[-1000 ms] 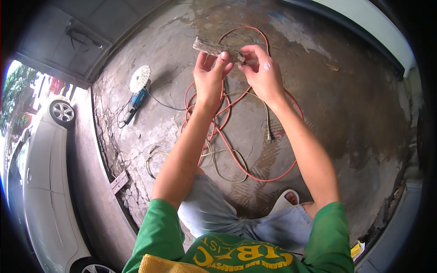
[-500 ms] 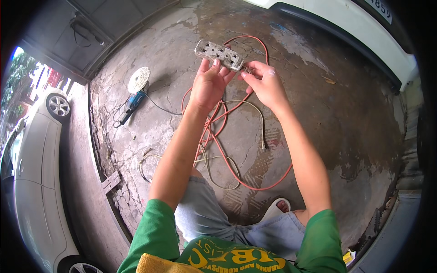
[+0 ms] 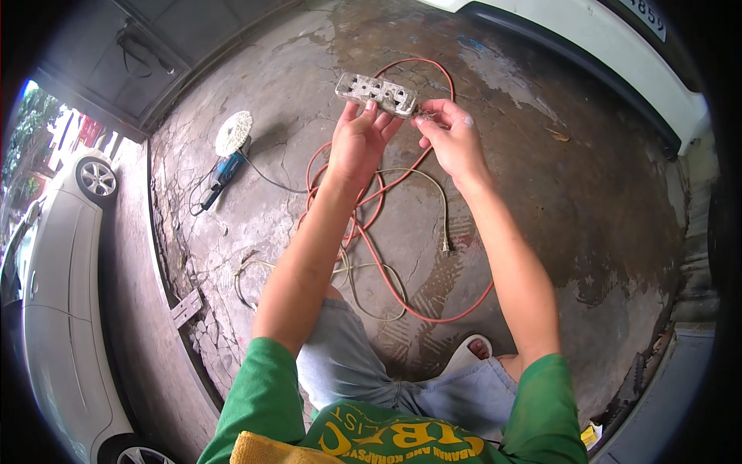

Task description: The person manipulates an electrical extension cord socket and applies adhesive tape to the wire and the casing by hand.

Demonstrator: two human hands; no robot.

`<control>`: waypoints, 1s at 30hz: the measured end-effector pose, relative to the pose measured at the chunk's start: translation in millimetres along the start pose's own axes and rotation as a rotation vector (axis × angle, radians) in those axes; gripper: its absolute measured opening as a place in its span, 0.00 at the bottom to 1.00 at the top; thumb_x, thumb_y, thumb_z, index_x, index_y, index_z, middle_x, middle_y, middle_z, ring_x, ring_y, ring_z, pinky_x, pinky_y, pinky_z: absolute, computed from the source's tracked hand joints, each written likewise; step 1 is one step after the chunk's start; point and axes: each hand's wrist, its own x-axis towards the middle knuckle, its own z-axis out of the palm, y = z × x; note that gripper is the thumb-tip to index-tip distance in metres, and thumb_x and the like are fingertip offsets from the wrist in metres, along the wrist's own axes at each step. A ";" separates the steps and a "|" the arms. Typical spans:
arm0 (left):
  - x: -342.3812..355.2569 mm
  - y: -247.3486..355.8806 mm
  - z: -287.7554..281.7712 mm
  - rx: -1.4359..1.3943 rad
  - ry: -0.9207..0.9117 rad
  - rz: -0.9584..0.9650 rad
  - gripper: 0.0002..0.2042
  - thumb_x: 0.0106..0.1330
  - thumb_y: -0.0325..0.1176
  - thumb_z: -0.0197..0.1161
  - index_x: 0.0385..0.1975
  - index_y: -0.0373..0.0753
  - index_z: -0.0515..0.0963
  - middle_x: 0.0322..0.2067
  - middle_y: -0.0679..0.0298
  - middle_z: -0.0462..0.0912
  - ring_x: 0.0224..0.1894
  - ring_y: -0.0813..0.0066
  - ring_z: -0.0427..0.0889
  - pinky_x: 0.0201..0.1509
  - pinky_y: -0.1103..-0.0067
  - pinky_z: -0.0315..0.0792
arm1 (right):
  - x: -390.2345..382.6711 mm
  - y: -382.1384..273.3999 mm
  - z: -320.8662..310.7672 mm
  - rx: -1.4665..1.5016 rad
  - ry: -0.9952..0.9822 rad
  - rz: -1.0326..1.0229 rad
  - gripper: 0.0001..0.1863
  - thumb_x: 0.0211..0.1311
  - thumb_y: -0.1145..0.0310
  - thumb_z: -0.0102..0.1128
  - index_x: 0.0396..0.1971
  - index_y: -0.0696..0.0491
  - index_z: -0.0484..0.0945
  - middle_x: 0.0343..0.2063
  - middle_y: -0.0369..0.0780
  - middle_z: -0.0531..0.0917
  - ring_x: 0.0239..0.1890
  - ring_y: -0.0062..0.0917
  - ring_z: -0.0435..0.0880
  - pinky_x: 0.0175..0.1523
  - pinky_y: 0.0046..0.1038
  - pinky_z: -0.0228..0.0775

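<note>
A dirty white extension socket with several outlets is held out in front of me, its outlet face turned up. My left hand grips it from below, thumb against its near edge and fingers behind. At the socket's right end, my right hand is closed with thumb and fingers around a small tangle of dark, frayed-looking wire. How the wire joins the socket is too small to make out. Below, an orange cord lies in loose loops on the floor, partly hidden behind my left forearm.
A pale cord with a plug lies among the loops. To the left rests a blue power polisher with a white round pad. A silver car stands far left, a white vehicle at upper right. The concrete floor is cracked and stained.
The socket and my left hand have shifted slightly to the right. My right fingers have changed their pose a little at the wire end.
</note>
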 end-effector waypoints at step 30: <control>5.3 -1.2 -11.9 -0.130 0.198 -0.179 0.23 0.78 0.47 0.30 0.44 0.36 0.71 0.39 0.55 0.80 0.40 0.56 0.79 0.46 0.58 0.77 | -10.9 6.6 25.7 0.142 -0.401 -0.005 0.16 0.65 0.63 0.64 0.43 0.60 0.79 0.35 0.36 0.85 0.38 0.15 0.81 0.44 0.21 0.73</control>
